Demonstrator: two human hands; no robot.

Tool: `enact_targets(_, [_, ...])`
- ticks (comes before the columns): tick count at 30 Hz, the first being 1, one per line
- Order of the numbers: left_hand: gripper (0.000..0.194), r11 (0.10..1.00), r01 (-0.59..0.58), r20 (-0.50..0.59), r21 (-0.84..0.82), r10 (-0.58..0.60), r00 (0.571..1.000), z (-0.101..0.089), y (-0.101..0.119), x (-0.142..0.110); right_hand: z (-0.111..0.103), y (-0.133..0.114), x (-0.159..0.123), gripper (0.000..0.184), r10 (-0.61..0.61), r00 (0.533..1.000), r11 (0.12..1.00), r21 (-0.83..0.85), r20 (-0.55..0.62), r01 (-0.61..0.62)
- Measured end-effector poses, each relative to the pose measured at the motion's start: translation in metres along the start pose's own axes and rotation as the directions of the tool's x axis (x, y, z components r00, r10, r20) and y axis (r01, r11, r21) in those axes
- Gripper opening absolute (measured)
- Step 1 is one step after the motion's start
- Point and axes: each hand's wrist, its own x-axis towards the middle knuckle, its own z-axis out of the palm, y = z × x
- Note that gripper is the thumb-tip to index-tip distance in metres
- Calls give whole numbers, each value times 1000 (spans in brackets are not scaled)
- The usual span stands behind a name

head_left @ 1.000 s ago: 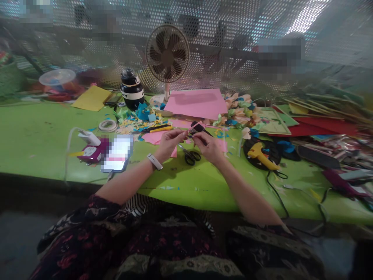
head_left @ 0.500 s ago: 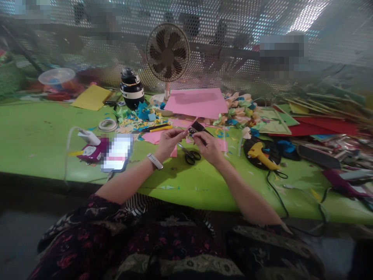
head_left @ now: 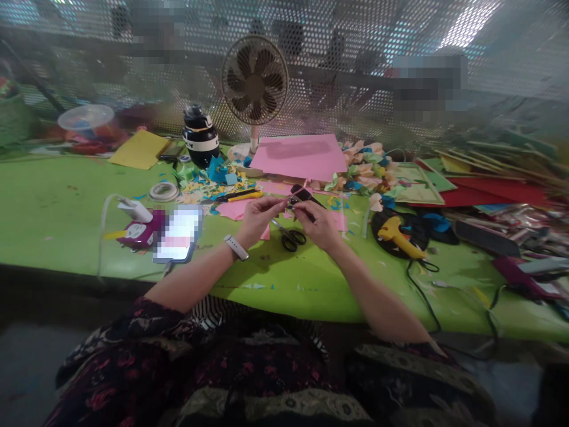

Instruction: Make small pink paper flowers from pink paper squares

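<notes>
In the head view, my left hand (head_left: 260, 219) and my right hand (head_left: 317, 225) meet over the worktable. Both are closed in a pinch, thumb against fingers, with the fingertips nearly touching. A narrow pink paper strip (head_left: 306, 183) rises from between them, its lower end hidden by my fingers. Behind my right fingers lies a dark, long object (head_left: 302, 192) whose kind I cannot make out. Just below my hands, black-handled scissors (head_left: 291, 239) rest on the green tabletop (head_left: 284, 276). Cut pink paper (head_left: 233, 209) lies beside my left hand.
Left of my hands are a phone (head_left: 180, 231), a tape roll (head_left: 163, 191) and a cutter knife (head_left: 244, 195). Behind stand a fan (head_left: 255, 83), a black bottle (head_left: 201, 139), pink sheets (head_left: 300, 155) and paper flowers (head_left: 367, 163). Rightward lies a yellow glue gun (head_left: 400, 237) with its cord.
The pink strip's upper end has shifted slightly to the right. My fingers have moved only a little, still pinched together, and the scissors lie where they were.
</notes>
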Motion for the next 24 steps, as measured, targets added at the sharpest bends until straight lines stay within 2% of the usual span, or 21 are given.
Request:
enact_targets(16, [35,1000,5,-11,13,-5,1000,2,3,-1,-1,-4,1,35,66,997,997,34,34,-67])
enact_targets(24, [34,1000,6,11,2,-7,1000,0,0,-1,-4,-3,1,38,67,994,990,115,89,-77])
